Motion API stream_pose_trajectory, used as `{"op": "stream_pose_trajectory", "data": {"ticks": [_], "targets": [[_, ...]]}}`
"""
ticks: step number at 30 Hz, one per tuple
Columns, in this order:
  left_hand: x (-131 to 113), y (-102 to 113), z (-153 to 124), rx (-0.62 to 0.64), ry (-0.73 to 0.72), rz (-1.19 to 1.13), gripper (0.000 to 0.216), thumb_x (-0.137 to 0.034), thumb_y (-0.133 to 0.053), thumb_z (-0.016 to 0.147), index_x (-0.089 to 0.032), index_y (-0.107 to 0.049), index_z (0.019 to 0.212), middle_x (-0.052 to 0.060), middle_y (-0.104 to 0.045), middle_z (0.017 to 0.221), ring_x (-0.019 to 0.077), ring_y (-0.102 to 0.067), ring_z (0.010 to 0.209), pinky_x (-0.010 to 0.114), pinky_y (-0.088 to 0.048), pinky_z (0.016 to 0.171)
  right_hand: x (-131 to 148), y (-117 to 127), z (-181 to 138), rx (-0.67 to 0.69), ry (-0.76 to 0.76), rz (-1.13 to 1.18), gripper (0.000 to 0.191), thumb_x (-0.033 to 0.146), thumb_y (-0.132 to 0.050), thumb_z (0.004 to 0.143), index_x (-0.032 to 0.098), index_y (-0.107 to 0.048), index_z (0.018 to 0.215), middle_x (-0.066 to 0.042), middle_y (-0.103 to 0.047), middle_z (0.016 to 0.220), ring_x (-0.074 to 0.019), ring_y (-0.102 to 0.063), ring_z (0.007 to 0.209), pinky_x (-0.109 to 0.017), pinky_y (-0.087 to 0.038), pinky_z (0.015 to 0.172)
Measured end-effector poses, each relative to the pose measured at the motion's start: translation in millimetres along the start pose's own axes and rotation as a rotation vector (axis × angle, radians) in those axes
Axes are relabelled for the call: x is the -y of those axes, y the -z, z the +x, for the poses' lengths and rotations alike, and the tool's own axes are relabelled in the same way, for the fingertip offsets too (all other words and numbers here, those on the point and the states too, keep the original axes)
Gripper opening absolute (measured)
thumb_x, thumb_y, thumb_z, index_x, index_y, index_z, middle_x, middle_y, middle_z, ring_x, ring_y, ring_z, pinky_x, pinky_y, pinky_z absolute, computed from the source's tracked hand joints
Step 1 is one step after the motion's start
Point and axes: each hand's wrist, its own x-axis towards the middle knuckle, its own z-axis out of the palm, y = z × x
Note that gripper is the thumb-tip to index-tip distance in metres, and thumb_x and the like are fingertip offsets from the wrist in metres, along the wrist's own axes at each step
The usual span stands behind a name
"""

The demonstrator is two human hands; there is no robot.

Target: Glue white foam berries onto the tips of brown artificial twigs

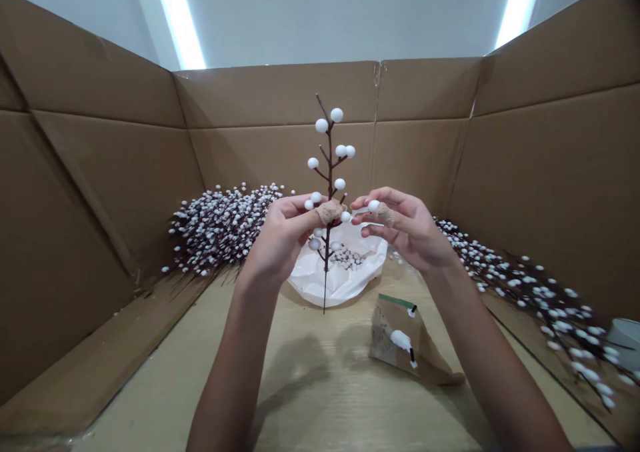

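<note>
Upright in front of me is an artificial berry branch (330, 165), a dark brown stem with white round berries on short twigs. My left hand (285, 232) is closed round its middle, thumb and fingers pinching the stem. To the right of the stem, my right hand (405, 229) pinches a loose white berry (373, 206) between thumb and fingers, apart from the branch. Beige wraps cover both thumbs. A few twig tips, such as the one at the top, are bare. Behind the branch's lower end lies a white plastic bag (320, 292) with loose berries in it.
Berry branches lie piled at the left (225, 229) and more branches at the right (520, 285). A brown cardboard piece (430, 359) with white glue-like blobs stands on the table (310, 399). Cardboard walls (280, 95) enclose three sides. A pale cup-like object (625, 342) sits far right.
</note>
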Motion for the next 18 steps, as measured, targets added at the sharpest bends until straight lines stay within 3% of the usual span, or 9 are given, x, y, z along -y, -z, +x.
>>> {"op": "stream_pose_trajectory", "data": {"ticks": [5,8,14,18], "targets": [[2.0,-5.0,1.4,0.016,0.020,0.028,0.009,-0.022,-0.074,0.067,-0.014,-0.071,0.065,0.003,-0.066,0.063,0.0096,-0.056,0.054,0.021,-0.044,0.051,9.7,1.3,-2.4,-0.053,0.063,-0.032,0.025,0.021,-0.080,0.067,0.021,-0.062,0.084,0.002,-0.068,0.076,-0.0111,-0.064,0.064,-0.023,-0.056,0.059],[3.0,-7.9,1.2,0.038,0.024,0.033,0.009,-0.022,-0.074,0.068,-0.014,-0.071,0.065,0.002,-0.066,0.064,0.0090,-0.056,0.054,0.020,-0.044,0.053,12.8,4.4,-4.2,-0.080,0.079,-0.096,0.027,0.017,-0.081,0.064,0.021,-0.067,0.086,0.001,-0.069,0.077,-0.0126,-0.066,0.069,-0.026,-0.058,0.066],[7.2,-9.8,1.0,0.048,0.034,0.061,0.008,-0.023,-0.074,0.070,-0.015,-0.073,0.069,0.003,-0.070,0.070,0.0102,-0.060,0.060,0.020,-0.046,0.057,18.2,3.6,-9.4,-0.061,0.116,-0.147,0.019,0.031,-0.071,0.079,0.022,-0.071,0.095,-0.002,-0.071,0.085,-0.0137,-0.068,0.072,-0.031,-0.059,0.074],[10.5,-10.8,1.0,0.050,0.026,0.098,0.009,-0.024,-0.075,0.070,-0.016,-0.074,0.072,0.004,-0.071,0.074,0.0120,-0.062,0.062,0.022,-0.047,0.057,19.9,-0.1,-9.9,-0.117,0.148,-0.212,0.021,0.033,-0.074,0.076,0.023,-0.070,0.094,-0.001,-0.069,0.080,-0.0134,-0.065,0.069,-0.030,-0.058,0.070]]}}
